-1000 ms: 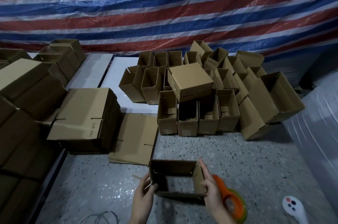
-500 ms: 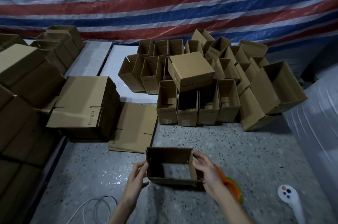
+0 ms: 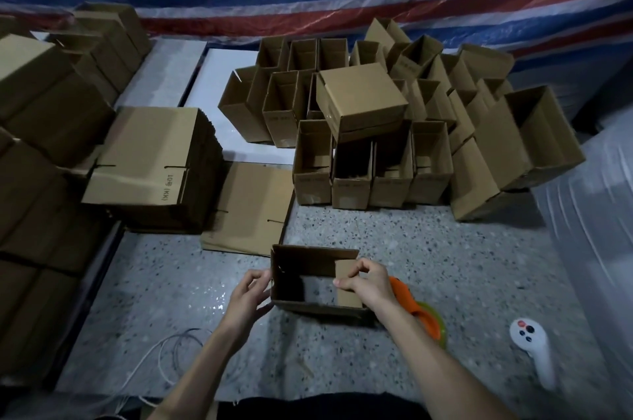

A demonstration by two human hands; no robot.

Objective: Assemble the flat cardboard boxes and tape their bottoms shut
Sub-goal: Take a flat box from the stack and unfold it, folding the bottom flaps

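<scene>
A small cardboard box [image 3: 308, 256], squared open like a tube, stands on the speckled floor just in front of me. My left hand [image 3: 248, 296] grips its left wall. My right hand [image 3: 368, 282] pinches the right end flap [image 3: 346, 282] and bends it inward over the opening. An orange and green tape dispenser [image 3: 423, 316] lies on the floor right behind my right wrist, partly hidden by it. A stack of flat boxes [image 3: 154, 162] sits to the left, with a loose flat box [image 3: 253, 210] beside it.
Several assembled open boxes [image 3: 373, 159] are crowded ahead, one closed box [image 3: 359, 97] resting on top. More cardboard bundles [image 3: 41, 111] fill the far left. A white handheld controller [image 3: 531, 347] lies at right, white cables [image 3: 164, 361] at lower left, clear plastic sheeting [image 3: 596, 231] at right.
The view has tilted down and the box sits higher in it. My right hand has shifted from the box's right wall onto the end flap and folded it inward. My left hand stays on the left wall.
</scene>
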